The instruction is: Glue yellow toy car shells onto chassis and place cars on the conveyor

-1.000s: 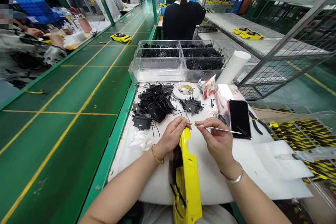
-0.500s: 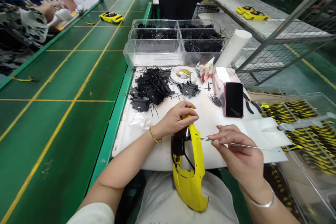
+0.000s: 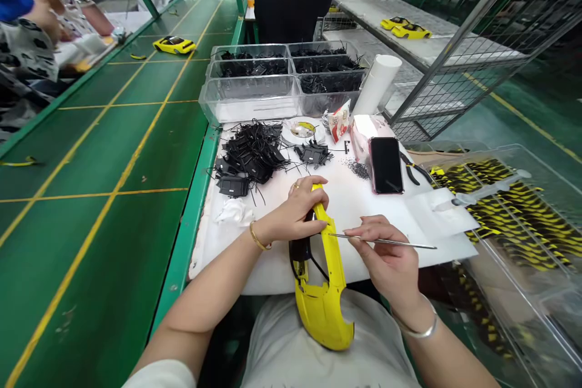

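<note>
My left hand (image 3: 305, 209) is wrapped round the far end of a yellow toy car body (image 3: 335, 267), which has a dark window part on its left side. The near end of the body rests against my lap. Between the thumb and fingers of my right hand (image 3: 379, 248) is a thin metal tool (image 3: 400, 243), its tip at the right edge of the body, close to my left thumb. Beyond my hands lies a pile of black wired parts (image 3: 252, 154), with a smaller group (image 3: 313, 153) beside it.
A divided clear tray (image 3: 250, 97) stands at the back. Tape roll (image 3: 321, 133), phone (image 3: 386, 165), pliers (image 3: 413, 170) and tiny screws lie right. Left runs a green conveyor (image 3: 150, 151) with a yellow car (image 3: 174, 44). A person (image 3: 291, 3) sits ahead.
The view has shifted, so the tray, phone and conveyor car appear further left. My left thumb now lies lower along the body. The tool tip stays at the body's edge.
</note>
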